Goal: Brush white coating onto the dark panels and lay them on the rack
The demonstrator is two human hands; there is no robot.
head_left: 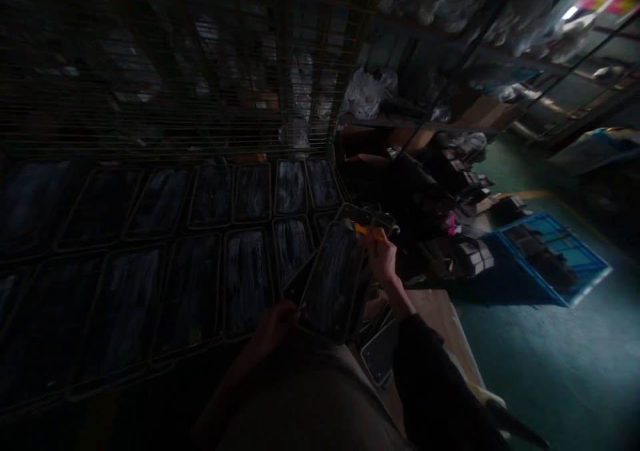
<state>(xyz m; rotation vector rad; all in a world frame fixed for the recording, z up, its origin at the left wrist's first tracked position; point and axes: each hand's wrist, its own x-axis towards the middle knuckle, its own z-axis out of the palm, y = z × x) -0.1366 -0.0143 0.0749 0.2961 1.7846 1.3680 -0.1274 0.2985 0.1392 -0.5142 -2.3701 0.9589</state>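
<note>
My right hand is closed round the yellow-orange handle of a brush. The brush's head touches the upper part of a dark rectangular panel with rounded corners, which tilts in front of me. Whitish streaks run lengthwise along the panel's face. At its lower left corner, my left hand grips the edge; the fingers there are dim. Further dark panels lie partly beneath and behind this one. To the left, a streaked panel lies flat among rows of similar ones.
Behind the rows stands a wire mesh rack with plastic-wrapped things. On my right are a wooden board, stacked dark parts and a blue crate on the green floor. Another panel leans near my right forearm.
</note>
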